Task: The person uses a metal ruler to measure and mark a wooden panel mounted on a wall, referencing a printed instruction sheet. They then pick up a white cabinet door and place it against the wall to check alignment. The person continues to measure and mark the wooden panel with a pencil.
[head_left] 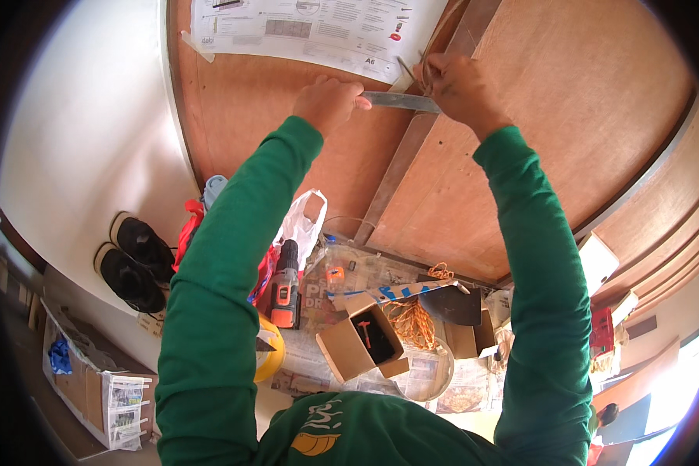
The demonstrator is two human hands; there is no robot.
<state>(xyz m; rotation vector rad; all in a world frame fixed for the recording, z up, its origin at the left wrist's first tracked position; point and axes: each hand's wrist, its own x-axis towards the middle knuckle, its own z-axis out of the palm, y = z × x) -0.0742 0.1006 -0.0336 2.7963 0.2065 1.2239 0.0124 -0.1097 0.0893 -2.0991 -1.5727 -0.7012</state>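
Note:
My left hand is closed around one end of a flat grey metal strip, held level against the reddish wooden panel. At the strip's other end my right hand has its fingers pinched together beside a vertical wooden batten. A thin dark piece sticks out by those fingers, and a thin cord or cable runs up from them. What exactly the right fingers grip is too small to make out. Just above the strip hangs a printed paper sheet, taped to the panel.
Below stand an orange-and-black cordless drill, an open cardboard box, a bundle of orange cord, a white plastic bag and a yellow bucket. Black slippers rest at the left. Another person appears far right.

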